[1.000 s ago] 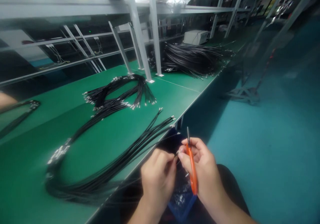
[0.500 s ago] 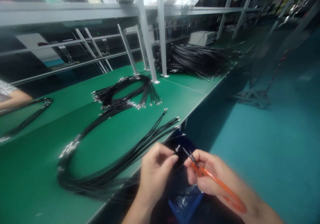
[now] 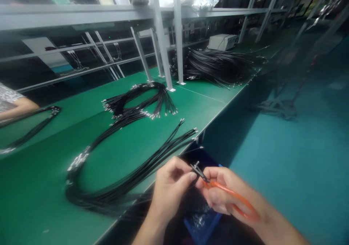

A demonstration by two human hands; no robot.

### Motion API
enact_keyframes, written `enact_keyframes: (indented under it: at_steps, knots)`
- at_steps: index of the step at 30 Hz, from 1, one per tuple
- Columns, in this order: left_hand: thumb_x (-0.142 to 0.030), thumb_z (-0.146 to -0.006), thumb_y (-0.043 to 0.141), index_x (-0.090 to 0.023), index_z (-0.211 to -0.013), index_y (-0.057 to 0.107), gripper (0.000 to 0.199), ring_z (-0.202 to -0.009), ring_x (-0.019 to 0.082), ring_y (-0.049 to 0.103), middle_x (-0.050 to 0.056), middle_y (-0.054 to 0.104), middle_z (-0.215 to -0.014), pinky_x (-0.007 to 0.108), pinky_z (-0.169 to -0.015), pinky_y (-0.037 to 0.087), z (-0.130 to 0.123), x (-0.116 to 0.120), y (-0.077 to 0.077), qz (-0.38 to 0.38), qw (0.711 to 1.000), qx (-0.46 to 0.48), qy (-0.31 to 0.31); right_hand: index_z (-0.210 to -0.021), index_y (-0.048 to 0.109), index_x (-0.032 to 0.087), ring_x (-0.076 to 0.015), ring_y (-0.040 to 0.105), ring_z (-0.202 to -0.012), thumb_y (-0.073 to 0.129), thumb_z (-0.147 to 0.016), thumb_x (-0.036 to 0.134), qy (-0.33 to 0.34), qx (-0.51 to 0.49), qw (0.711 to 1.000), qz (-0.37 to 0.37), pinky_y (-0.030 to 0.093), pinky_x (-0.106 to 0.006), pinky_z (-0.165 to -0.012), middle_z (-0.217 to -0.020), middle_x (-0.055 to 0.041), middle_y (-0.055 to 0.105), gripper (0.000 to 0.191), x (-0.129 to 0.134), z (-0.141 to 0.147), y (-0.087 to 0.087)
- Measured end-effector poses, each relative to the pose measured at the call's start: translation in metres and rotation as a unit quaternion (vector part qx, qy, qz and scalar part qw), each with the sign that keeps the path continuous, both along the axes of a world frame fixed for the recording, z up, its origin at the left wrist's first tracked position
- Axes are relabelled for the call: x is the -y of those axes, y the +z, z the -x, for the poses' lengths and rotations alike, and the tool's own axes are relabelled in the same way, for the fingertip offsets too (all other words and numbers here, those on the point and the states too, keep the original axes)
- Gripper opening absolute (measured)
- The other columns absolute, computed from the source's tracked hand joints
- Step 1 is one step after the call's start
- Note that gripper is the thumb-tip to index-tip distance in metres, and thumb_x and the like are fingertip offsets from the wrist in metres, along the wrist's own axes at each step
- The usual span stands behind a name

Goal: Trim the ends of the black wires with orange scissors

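Between thumb and forefinger, my left hand (image 3: 172,188) pinches the end of a black cable, whose small metal tip (image 3: 196,163) sticks up past the fingers. My right hand (image 3: 223,192) is wrapped round orange-handled scissors (image 3: 234,196); their dark blades reach the cable end beside my left fingertips. A long bundle of black cables (image 3: 147,172) with metal tips curves over the green table (image 3: 114,161) to the left of my hands.
Another looped cable bundle (image 3: 136,108) lies farther back, with a larger pile (image 3: 215,66) behind the metal posts. A person's forearm (image 3: 21,107) is at the far left. Below my hands is a blue bin (image 3: 201,225) with small bits inside.
My right hand has moved left, bringing the scissors from beside the cable end up to it. The blades stood apart before and now look closer together.
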State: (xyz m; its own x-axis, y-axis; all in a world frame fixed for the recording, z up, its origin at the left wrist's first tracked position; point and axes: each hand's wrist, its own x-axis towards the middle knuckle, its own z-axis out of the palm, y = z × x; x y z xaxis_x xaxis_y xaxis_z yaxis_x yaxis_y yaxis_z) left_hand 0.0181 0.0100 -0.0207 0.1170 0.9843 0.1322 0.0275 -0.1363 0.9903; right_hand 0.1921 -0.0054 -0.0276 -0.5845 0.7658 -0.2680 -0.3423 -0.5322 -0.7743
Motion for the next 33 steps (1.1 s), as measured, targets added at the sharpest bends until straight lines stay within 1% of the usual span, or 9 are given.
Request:
enact_keyframes:
  at_steps: [6,10,14,19,20,24,26,29,33]
  knots:
    - [-0.019,-0.073,0.07,-0.017,-0.067,0.059,0.012,-0.063,0.012,0.052,-0.001,0.057,-0.066,0.022,-0.058,0.041,0.0,0.0,-0.001,-0.007,1.0,-0.013,-0.003,-0.087,0.058,0.015,-0.0015,0.036,-0.037,0.077,-0.066,0.031,-0.001,0.024,1.0,-0.007,0.022,-0.015,-0.037,-0.057,0.0042,0.057,0.032,-0.003,0.001,0.001]
    - [-0.019,-0.074,0.069,-0.017,-0.067,0.059,0.012,-0.062,0.012,0.051,-0.002,0.056,-0.065,0.022,-0.058,0.041,0.002,-0.002,-0.003,-0.013,0.999,-0.03,0.0,-0.081,0.056,0.016,-0.0013,0.033,-0.03,0.075,-0.068,0.034,-0.003,0.125,0.992,-0.024,0.023,-0.014,-0.031,-0.052,0.0062,0.056,0.029,-0.003,0.001,0.01]
    - [-0.016,-0.075,0.065,-0.018,-0.069,0.059,0.009,-0.061,0.013,0.052,-0.002,0.057,-0.065,0.021,-0.056,0.04,-0.007,0.002,-0.011,-0.024,0.995,-0.099,0.012,-0.08,0.057,0.016,-0.0018,0.037,-0.039,0.08,-0.063,0.029,0.004,0.159,0.986,-0.051,0.028,-0.014,-0.038,-0.056,0.0072,0.053,0.031,0.002,-0.007,0.018]
    - [-0.015,-0.073,0.067,-0.023,-0.071,0.063,0.009,-0.06,0.014,0.056,-0.002,0.062,-0.07,0.021,-0.053,0.037,-0.015,0.011,-0.024,-0.089,0.931,-0.326,-0.136,-0.086,0.057,0.017,-0.0076,0.046,-0.053,0.077,-0.069,0.029,-0.08,0.194,0.975,-0.077,0.036,-0.02,-0.049,-0.065,0.0033,0.056,0.029,0.002,-0.02,0.012]
    - [-0.018,-0.074,0.066,-0.023,-0.073,0.063,0.006,-0.062,0.014,0.057,-0.002,0.063,-0.073,0.022,-0.054,0.038,-0.013,0.009,-0.026,-0.1,0.915,-0.373,-0.12,-0.088,0.057,0.018,-0.008,0.045,-0.051,0.075,-0.071,0.031,-0.104,0.213,0.969,-0.073,0.035,-0.021,-0.048,-0.065,0.0034,0.055,0.029,0.001,-0.02,0.01]
    - [-0.017,-0.083,0.054,-0.021,-0.086,0.06,0.008,-0.084,0.022,0.057,0.005,0.063,-0.088,0.03,-0.069,0.041,0.007,-0.013,-0.032,-0.112,0.81,-0.57,0.077,-0.096,0.054,0.019,-0.0089,0.043,-0.05,0.071,-0.075,0.035,-0.157,0.205,0.963,-0.08,0.034,-0.024,-0.048,-0.066,0.0045,0.052,0.032,-0.003,-0.012,0.001]
    - [-0.013,-0.08,0.055,-0.019,-0.088,0.059,0.011,-0.088,0.026,0.055,0.008,0.062,-0.091,0.034,-0.072,0.04,0.012,-0.027,-0.036,-0.112,0.778,-0.61,0.1,-0.097,0.054,0.02,-0.0101,0.045,-0.055,0.07,-0.076,0.035,-0.164,0.159,0.969,-0.099,0.035,-0.025,-0.051,-0.07,0.0034,0.053,0.031,-0.005,-0.005,-0.001]
    - [-0.008,-0.076,0.053,-0.018,-0.08,0.058,0.013,-0.085,0.027,0.055,0.009,0.062,-0.085,0.036,-0.072,0.039,0.01,-0.041,-0.04,-0.105,0.779,-0.61,0.1,-0.097,0.055,0.021,-0.0104,0.046,-0.06,0.068,-0.078,0.034,-0.214,0.1,0.966,-0.105,0.036,-0.025,-0.056,-0.074,0.0028,0.054,0.027,-0.007,0.0,-0.005]
    - [-0.008,-0.076,0.051,-0.021,-0.092,0.054,0.02,-0.071,0.02,0.058,0.003,0.063,-0.082,0.03,-0.063,0.04,-0.006,-0.041,-0.026,-0.097,0.807,-0.577,0.081,-0.095,0.055,0.023,-0.0064,0.04,-0.05,0.073,-0.073,0.027,-0.38,0.08,0.918,-0.08,0.032,-0.021,-0.048,-0.066,0.0067,0.049,0.028,-0.009,-0.004,-0.008]
